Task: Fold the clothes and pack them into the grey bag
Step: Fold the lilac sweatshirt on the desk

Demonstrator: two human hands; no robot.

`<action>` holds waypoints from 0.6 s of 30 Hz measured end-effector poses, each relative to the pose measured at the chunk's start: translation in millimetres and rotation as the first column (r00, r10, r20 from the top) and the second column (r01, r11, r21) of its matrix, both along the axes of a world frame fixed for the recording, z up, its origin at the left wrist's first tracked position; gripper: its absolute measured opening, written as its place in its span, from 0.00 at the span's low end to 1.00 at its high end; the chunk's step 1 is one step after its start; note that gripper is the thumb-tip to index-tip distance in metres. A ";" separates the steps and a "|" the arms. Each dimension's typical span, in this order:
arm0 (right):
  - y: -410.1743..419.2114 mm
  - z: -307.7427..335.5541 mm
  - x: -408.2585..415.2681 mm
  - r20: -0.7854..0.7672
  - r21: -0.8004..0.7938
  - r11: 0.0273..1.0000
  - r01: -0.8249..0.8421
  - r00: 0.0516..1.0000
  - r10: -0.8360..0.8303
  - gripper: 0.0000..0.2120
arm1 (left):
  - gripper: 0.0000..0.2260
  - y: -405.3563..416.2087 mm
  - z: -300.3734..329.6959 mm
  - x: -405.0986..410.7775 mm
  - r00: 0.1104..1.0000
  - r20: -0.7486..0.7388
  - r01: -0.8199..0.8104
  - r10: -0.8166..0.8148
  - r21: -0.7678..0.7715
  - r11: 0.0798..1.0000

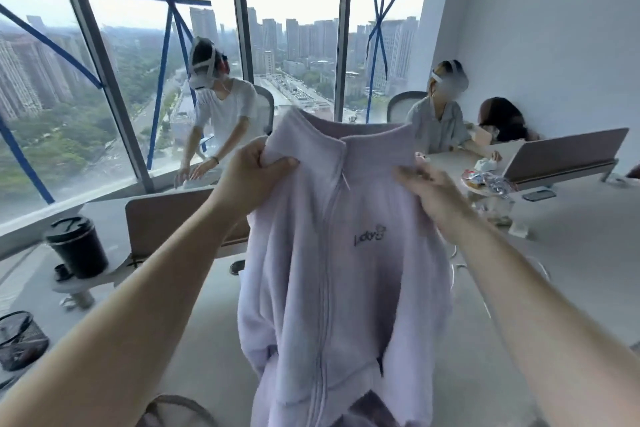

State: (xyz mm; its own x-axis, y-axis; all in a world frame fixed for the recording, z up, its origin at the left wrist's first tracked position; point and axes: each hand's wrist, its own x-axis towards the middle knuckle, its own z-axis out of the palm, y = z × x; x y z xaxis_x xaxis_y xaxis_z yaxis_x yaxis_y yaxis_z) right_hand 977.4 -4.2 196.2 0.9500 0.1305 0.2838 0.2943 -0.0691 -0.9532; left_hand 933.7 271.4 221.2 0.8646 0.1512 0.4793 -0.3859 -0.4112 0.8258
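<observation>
1. Lilac fleece jacket: zip-front, stand-up collar, small dark "Lucky" mark on the chest. It hangs in the air before the person, held up by the shoulders, zip closed, lower hem bunched near the bottom edge of the view.
2. Left hand: fingers and thumb curled, pinching the jacket's shoulder beside the collar; forearm stretched forward from lower left.
3. Right hand: motion-blurred, at the jacket's other shoulder; the fingers appear to pinch the fabric, though the blur hides the exact grip.
4. White desk: beneath and behind the hanging jacket.
5. Grey bag: only a curved grey edge shows at the bottom of the view, left of the jacket's hem; whether it is the bag cannot be told for sure.
6. Black lidded tumbler: upright on the desk's left side.
7. Black mesh basket: at the left edge.
8. Desk divider panel: tan, behind the left forearm.
9. Snack packets: piled on the far desk, right of the right hand.
10. Dark phone: flat, just beside the packets.
11. Seated persons: one in a white shirt with a headset, by the windows; another in a grey shirt, to the right.
12. Windows: crossed with blue tape, overlooking tower blocks.
</observation>
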 end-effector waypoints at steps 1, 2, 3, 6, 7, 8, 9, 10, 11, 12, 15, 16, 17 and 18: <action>3.6 -18.4 -3.3 -0.034 -0.032 0.998 0.054 0.998 -0.055 0.12 | 0.09 2.7 -7.3 -0.3 0.999 -0.012 -0.032 0.033 0.044 0.999; 7.1 -33.6 -7.9 -0.061 -0.030 0.994 0.102 0.993 -0.104 0.14 | 0.13 6.9 -18.8 -0.2 0.997 -0.044 -0.054 0.057 0.077 0.996; 9.9 -44.8 -13.6 -0.087 -0.014 0.990 0.143 0.986 -0.143 0.15 | 0.17 11.4 -31.9 -0.1 0.993 -0.090 -0.070 0.078 0.091 0.993; 10.0 -50.2 -25.5 -0.130 0.068 0.983 0.172 0.978 -0.162 0.14 | 0.16 19.1 -57.8 -2.9 0.979 -0.156 -0.112 0.132 0.132 0.985; 8.5 -44.3 -28.1 -0.117 0.085 0.984 0.155 0.982 -0.145 0.14 | 0.16 18.8 -60.3 -4.7 0.978 -0.162 -0.111 0.133 0.142 0.984; 6.5 -37.4 -29.4 -0.101 0.087 0.987 0.135 0.987 -0.127 0.15 | 0.17 17.7 -59.5 -8.3 0.978 -0.162 -0.106 0.130 0.153 0.983; 4.3 -27.9 -31.5 -0.077 0.078 0.991 0.112 0.991 -0.106 0.17 | 0.18 16.8 -55.9 -12.5 0.977 -0.171 -0.103 0.129 0.153 0.983; 1.4 -17.6 -33.1 -0.048 0.064 0.995 0.082 0.996 -0.079 0.19 | 0.20 16.0 -51.0 -15.7 0.976 -0.189 -0.084 0.109 0.139 0.987; -3.7 -7.8 -33.7 -0.014 0.050 0.998 0.043 0.999 -0.042 0.21 | 0.23 14.7 -43.0 -19.6 0.973 -0.218 -0.047 0.072 0.116 0.992; -9.5 2.9 -33.7 0.014 0.036 0.999 0.008 1.000 -0.008 0.21 | 0.29 13.7 -33.4 -23.0 0.972 -0.234 -0.012 0.035 0.099 0.995; -26.7 43.9 -32.8 0.117 0.029 0.998 -0.057 0.992 0.054 0.18 | 0.34 7.3 8.2 -34.1 0.983 -0.172 0.067 -0.058 0.049 0.997; -32.0 57.9 -30.1 0.157 0.060 0.997 -0.054 0.987 0.044 0.16 | 0.32 3.0 24.1 -36.3 0.989 -0.126 0.079 -0.074 0.037 0.996; -37.2 72.4 -26.8 0.196 0.096 0.994 -0.054 0.980 0.034 0.13 | 0.29 -2.6 40.9 -38.9 0.995 -0.064 0.080 -0.078 0.025 0.996; -42.2 85.6 -21.7 0.226 0.126 0.990 -0.062 0.974 0.032 0.11 | 0.26 -10.0 56.2 -41.1 0.997 0.006 0.075 -0.075 -0.002 0.997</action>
